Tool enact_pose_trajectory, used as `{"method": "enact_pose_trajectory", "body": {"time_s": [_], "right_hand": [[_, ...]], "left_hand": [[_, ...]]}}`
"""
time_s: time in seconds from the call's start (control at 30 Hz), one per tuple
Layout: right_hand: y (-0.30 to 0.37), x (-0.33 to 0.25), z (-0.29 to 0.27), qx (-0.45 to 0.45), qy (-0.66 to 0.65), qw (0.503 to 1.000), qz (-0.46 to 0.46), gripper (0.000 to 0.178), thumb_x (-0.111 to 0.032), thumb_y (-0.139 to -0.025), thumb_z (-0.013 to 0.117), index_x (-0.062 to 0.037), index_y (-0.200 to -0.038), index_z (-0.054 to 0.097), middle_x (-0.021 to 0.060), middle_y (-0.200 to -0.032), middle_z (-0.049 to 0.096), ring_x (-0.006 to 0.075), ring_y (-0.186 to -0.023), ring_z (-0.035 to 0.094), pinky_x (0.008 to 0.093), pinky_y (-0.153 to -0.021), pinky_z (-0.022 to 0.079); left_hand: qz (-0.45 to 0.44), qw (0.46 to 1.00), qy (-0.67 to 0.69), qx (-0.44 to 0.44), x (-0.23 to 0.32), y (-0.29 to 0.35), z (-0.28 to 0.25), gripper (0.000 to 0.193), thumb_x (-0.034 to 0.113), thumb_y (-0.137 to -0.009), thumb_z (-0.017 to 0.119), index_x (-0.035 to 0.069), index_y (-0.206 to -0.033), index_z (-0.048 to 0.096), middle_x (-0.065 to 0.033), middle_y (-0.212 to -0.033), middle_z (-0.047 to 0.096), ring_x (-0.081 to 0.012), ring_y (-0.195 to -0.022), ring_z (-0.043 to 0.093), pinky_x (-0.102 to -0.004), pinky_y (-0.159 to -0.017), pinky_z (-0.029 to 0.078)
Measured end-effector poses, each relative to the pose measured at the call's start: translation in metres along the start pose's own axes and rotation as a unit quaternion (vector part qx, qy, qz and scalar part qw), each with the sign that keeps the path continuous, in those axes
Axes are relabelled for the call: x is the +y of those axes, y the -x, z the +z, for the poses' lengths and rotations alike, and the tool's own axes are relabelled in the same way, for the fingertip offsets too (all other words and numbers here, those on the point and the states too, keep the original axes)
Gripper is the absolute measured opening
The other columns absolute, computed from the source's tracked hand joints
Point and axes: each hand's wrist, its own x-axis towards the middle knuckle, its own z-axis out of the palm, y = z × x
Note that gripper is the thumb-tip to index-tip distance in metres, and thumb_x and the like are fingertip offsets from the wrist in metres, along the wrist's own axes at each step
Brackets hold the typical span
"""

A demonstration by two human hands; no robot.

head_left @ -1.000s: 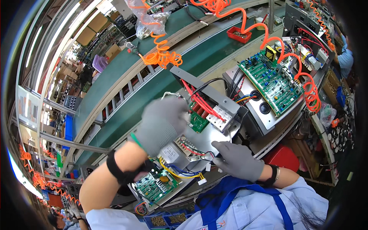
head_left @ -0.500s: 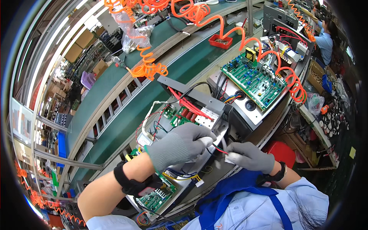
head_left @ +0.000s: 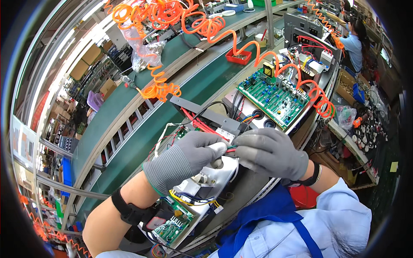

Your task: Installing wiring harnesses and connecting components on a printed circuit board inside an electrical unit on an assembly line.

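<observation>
My left hand (head_left: 191,155), in a grey knitted glove, pinches a pair of thin wires (head_left: 231,150), one red and one dark green. Close beside it my right hand (head_left: 273,154), gloved alike, has its bent fingers closed at the other end of these wires; its fingertips partly hide them. Both hands are over an open metal chassis. A green circuit board (head_left: 174,223) lies at its near end. Past my hands a dark metal panel (head_left: 206,115) stands up, with thick red wires (head_left: 195,122) running to a white terminal block (head_left: 226,134).
A second chassis with a large green circuit board (head_left: 275,96) stands to the right. Orange coiled air hoses (head_left: 159,91) hang over the green conveyor (head_left: 133,137). A red parts tray (head_left: 238,57) sits farther back. Another person (head_left: 353,45) works at the far right.
My right hand has moved up and left, closing in on my left hand. The wires between them show less length. The whole view has shifted slightly.
</observation>
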Motion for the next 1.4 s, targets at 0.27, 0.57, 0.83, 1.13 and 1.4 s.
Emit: {"method": "enact_pose_trajectory", "body": {"time_s": [0.27,0.57,0.83,1.13,1.4], "right_hand": [[-0.019,0.014,-0.012,-0.068,-0.691,0.483,0.534,0.040,-0.016,-0.091,0.051,0.0033,-0.126,0.052,0.0076,-0.090,0.062,0.0041,-0.063,0.055,0.0141,-0.048,0.040],[-0.040,0.019,-0.006,0.045,-0.055,0.997,0.026,0.042,-0.015,-0.083,0.066,-0.0064,-0.123,0.058,0.0094,-0.116,0.060,0.0205,-0.096,0.061,0.0321,-0.076,0.053],[-0.063,0.036,-0.014,-0.115,-0.135,0.982,0.059,0.026,-0.015,-0.084,0.061,-0.0057,-0.108,0.065,0.0069,-0.099,0.066,0.0211,-0.085,0.064,0.0310,-0.072,0.051],[-0.074,0.033,-0.002,-0.058,-0.509,0.746,0.425,0.030,-0.014,-0.092,0.052,0.0026,-0.117,0.058,0.0006,-0.083,0.063,0.0029,-0.067,0.053,0.0196,-0.059,0.045],[-0.024,0.006,0.013,0.024,-0.383,0.864,0.327,0.026,-0.009,-0.087,0.059,-0.0004,-0.112,0.061,0.0036,-0.087,0.061,0.0067,-0.069,0.055,0.0255,-0.060,0.046]], "left_hand": [[0.283,0.854,-0.389,0.195,-0.020,-0.008,0.027,0.028,0.006,-0.088,0.059,0.004,-0.116,0.057,-0.0136,-0.089,0.065,-0.0275,-0.074,0.064,-0.0342,-0.066,0.051],[0.023,0.984,0.163,0.060,-0.004,0.001,-0.007,0.021,0.021,-0.099,0.048,0.003,-0.096,0.058,0.0032,-0.064,0.046,-0.0017,-0.047,0.034,-0.0177,-0.041,0.026],[0.070,0.994,0.036,0.070,0.017,0.011,-0.008,0.024,0.024,-0.096,0.056,0.001,-0.101,0.059,0.0005,-0.068,0.054,-0.0044,-0.053,0.049,-0.0203,-0.047,0.040],[0.175,0.914,-0.219,0.294,-0.004,0.013,-0.018,0.012,0.012,-0.094,0.056,0.001,-0.094,0.061,0.0024,-0.065,0.056,-0.0040,-0.048,0.050,-0.0205,-0.044,0.042],[-0.112,0.926,-0.297,0.205,-0.020,-0.008,-0.070,0.027,0.023,-0.096,0.055,0.000,-0.084,0.060,-0.0037,-0.064,0.059,-0.0102,-0.050,0.054,-0.0285,-0.047,0.043]]}}
